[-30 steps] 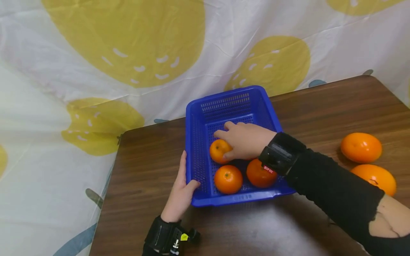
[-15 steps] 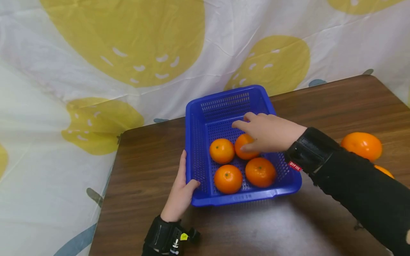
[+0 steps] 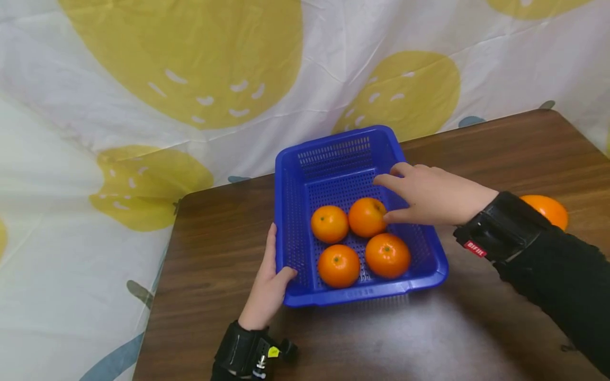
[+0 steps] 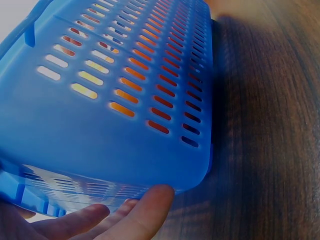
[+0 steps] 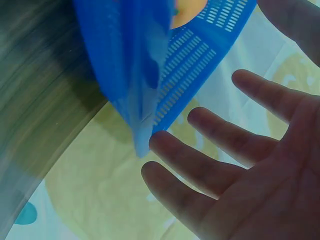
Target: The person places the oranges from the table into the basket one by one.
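The right hand (image 3: 431, 196) is hovering over the basket (image 3: 362, 294), its fingers standing apart and holding nothing. Four oranges (image 3: 339, 265) are lying inside, below and ahead of those fingers; another orange (image 3: 550, 208), showing no long axis, is sitting on the desk (image 3: 214, 254) behind them, past the wristband (image 3: 507, 227), nearer this hand. The left hand (image 3: 268, 293) is gripping the basket's edge.

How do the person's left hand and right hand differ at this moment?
The left hand grips the blue perforated basket near its near left corner; the right hand holds nothing. The left hand's thumb hooks over the rim, while the right hand's fingers are spread above the basket's right side. Both wrists wear black straps.
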`<act>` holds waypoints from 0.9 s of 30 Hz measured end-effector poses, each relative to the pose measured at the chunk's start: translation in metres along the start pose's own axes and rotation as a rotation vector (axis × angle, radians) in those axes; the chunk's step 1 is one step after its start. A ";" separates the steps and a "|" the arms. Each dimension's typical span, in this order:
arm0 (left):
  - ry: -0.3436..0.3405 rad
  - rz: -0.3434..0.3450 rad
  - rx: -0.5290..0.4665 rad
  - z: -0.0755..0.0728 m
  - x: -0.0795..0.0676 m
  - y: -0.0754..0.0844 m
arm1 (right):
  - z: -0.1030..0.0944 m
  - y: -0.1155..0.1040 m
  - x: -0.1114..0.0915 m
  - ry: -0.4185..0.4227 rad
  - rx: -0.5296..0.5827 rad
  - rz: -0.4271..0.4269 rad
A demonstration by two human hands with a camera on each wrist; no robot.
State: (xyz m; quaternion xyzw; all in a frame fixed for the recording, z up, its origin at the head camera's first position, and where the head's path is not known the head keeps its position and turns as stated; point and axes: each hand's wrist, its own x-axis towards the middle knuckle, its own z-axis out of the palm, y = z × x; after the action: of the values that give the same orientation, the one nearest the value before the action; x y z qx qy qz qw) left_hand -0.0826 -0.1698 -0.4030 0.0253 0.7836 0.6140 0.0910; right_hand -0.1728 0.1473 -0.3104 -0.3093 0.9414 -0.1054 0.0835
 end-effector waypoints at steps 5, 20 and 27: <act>-0.003 0.003 -0.007 -0.001 0.001 -0.002 | 0.000 0.008 -0.011 0.031 0.001 -0.001; -0.025 -0.043 -0.033 0.001 -0.002 0.009 | 0.005 0.040 -0.041 0.115 -0.006 0.045; -0.008 -0.004 -0.014 0.000 0.002 -0.004 | 0.009 0.057 -0.054 0.100 -0.001 0.106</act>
State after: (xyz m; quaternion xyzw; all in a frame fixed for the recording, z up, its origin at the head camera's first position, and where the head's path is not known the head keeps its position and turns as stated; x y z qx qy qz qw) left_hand -0.0841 -0.1702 -0.4075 0.0254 0.7790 0.6192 0.0956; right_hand -0.1597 0.2229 -0.3284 -0.2532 0.9596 -0.1158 0.0415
